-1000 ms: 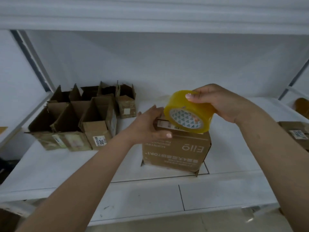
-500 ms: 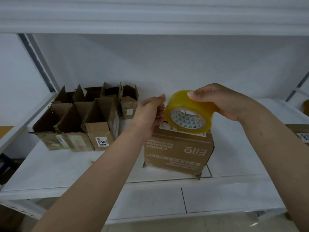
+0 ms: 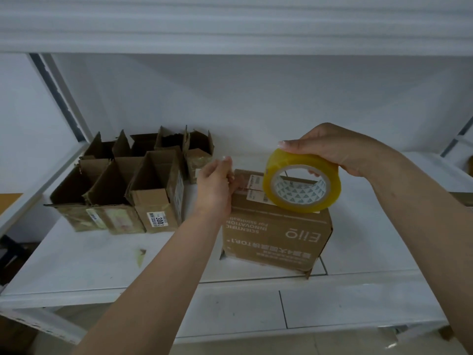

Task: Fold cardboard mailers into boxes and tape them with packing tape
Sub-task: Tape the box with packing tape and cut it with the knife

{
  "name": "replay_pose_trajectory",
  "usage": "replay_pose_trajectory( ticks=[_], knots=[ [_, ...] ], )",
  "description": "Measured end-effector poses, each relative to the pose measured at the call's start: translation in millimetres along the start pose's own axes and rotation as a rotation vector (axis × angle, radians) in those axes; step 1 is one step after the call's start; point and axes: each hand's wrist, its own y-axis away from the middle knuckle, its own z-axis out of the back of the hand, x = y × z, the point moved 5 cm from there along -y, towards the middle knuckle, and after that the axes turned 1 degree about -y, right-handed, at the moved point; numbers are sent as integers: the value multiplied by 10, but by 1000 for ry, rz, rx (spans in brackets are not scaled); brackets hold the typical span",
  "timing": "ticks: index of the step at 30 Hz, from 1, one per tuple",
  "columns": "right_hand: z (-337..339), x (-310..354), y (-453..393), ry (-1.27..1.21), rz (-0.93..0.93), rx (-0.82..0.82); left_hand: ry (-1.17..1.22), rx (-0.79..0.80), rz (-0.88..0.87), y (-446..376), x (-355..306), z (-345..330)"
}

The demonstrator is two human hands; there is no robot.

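Observation:
A brown cardboard box (image 3: pixel 276 234) printed with upside-down lettering stands closed on the white shelf (image 3: pixel 102 267). Just above its top right part my right hand (image 3: pixel 330 149) grips a yellow roll of packing tape (image 3: pixel 302 184) from above, its open core facing me. At the box's top left edge my left hand (image 3: pixel 217 185) pinches the clear tape end, which stretches faintly from the roll to my fingers. A white label (image 3: pixel 256 188) lies on the box top under the tape.
Several open-topped cardboard boxes (image 3: pixel 156 193) stand in a cluster at the shelf's back left. Another box edge (image 3: pixel 463 198) shows at the far right. A small scrap (image 3: pixel 140 256) lies on the shelf. An upper shelf (image 3: pixel 230 24) hangs overhead.
My left hand left the box's top, pinched the tape end at the roll and drew it left to the box's left edge. The roll tilted and stayed over the box.

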Motion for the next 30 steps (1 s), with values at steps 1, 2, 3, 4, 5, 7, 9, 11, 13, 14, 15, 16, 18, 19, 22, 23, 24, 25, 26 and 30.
replay_pose_trajectory(
  ticks=[1,2,3,4,5,7,9,11,13,14,15,16,18,19,22,23,24,25,26,30],
  knots=[
    [-16,-7,-10,-2,2,4,-12,-16,-14,-11,-10,46],
    [-30,-22,-10,-32,9,16,-30,-35,-21,-23,-14,96],
    [-44,-39,-7,-88,18,37,-40,-61,-12,-41,-7,155],
    [-64,-51,3,-159,31,62,-49,-89,11,-52,12,230],
    [-87,-51,11,-212,51,87,-61,-108,36,-58,34,298],
    [-108,-32,-9,-214,83,89,-103,-97,53,-70,54,362],
    [-145,5,-65,-143,91,43,-156,-80,47,-73,81,429],
    [-193,66,-108,-85,102,-11,-211,-69,53,-92,101,481],
    [-212,84,-129,-84,114,-76,-277,-72,69,-115,158,529],
    [-213,70,-138,-93,122,-109,-305,-75,77,-118,199,546],
    [-219,53,-148,-100,131,-135,-331,-80,85,-111,248,557],
    [-234,41,-157,-107,140,-155,-360,-82,91,-95,302,566],
    [-259,30,-176,-125,149,-180,-407,-65,112,-69,434,563],
    [-277,33,-179,-135,151,-185,-432,-49,139,-55,497,554],
    [-320,33,-178,-192,159,-201,-590,-6,250,-60,585,533],
    [-323,25,-177,-210,160,-210,-661,13,268,-80,585,537],
    [-324,24,-174,-216,162,-215,-701,34,281,-102,580,536],
    [-330,34,-172,-214,169,-213,-704,44,296,-120,585,540],
    [-342,51,-174,-204,179,-210,-684,47,321,-123,597,553],
    [-347,55,-208,-187,167,-210,-655,69,461,-23,813,652]
  ],
)
